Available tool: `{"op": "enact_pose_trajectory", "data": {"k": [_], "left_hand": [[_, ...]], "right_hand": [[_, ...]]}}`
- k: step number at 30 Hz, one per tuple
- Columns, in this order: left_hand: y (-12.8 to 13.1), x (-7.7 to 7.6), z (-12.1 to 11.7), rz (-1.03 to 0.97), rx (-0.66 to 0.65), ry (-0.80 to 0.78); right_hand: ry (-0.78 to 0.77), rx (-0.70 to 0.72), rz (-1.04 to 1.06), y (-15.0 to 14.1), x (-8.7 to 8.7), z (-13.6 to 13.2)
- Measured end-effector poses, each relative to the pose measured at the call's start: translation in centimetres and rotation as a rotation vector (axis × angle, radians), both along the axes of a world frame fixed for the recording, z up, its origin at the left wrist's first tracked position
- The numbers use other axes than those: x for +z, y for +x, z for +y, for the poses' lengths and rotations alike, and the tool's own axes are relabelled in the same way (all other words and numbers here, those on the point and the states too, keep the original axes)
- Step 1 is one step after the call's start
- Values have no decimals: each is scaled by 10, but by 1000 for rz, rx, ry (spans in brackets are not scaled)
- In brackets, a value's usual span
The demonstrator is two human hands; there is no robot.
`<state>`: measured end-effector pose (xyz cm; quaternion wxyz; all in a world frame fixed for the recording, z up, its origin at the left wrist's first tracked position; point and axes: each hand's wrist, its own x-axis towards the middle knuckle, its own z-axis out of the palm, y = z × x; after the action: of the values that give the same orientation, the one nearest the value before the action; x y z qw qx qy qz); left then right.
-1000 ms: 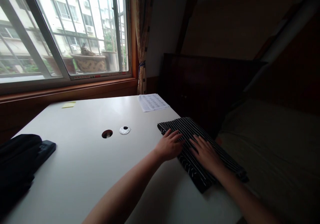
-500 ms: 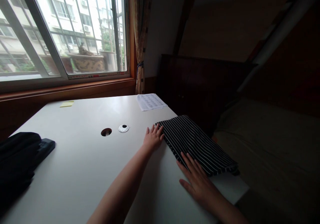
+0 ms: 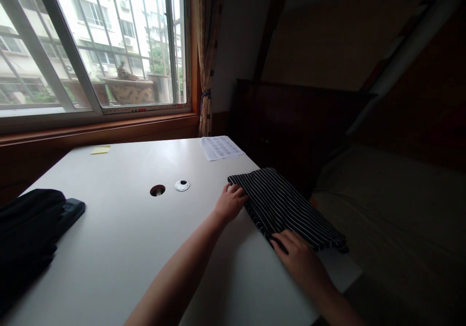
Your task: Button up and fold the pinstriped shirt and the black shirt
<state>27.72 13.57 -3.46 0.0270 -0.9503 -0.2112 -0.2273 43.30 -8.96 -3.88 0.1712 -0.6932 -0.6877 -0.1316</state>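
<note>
"Striped cloth (image 3: pixel 286 207): position?"

"Flat along the right side of the white table (image 3: pixel 116 253)."

"And the hands?"

"Right hand (image 3: pixel 300 260): closed, gripping the near edge. Left hand (image 3: pixel 231 203): fingers curled at the same edge, farther off; whether it grips, I cannot tell."

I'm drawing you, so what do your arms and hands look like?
My left hand and right hand wear no gloves, and I see no rings. The left forearm and right forearm show no sleeves, watch or bracelet.
</note>
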Motion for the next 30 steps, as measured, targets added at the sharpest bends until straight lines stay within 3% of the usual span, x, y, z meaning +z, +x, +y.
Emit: {"op": "enact_pose_trajectory", "data": {"k": [12,18,25,30], "left_hand": [[-6,4,1,47,-81,40],[-13,2,5,44,-74,0],[-5,-14,18,31,88,-119],[3,-21,19,28,166,-181]], "right_hand": [[-36,129,-104,-16,13,-2],[-98,94,-66,-16,13,-3],[-61,21,-12,26,17,1],[-57,-41,-59,68,15,41]]}}
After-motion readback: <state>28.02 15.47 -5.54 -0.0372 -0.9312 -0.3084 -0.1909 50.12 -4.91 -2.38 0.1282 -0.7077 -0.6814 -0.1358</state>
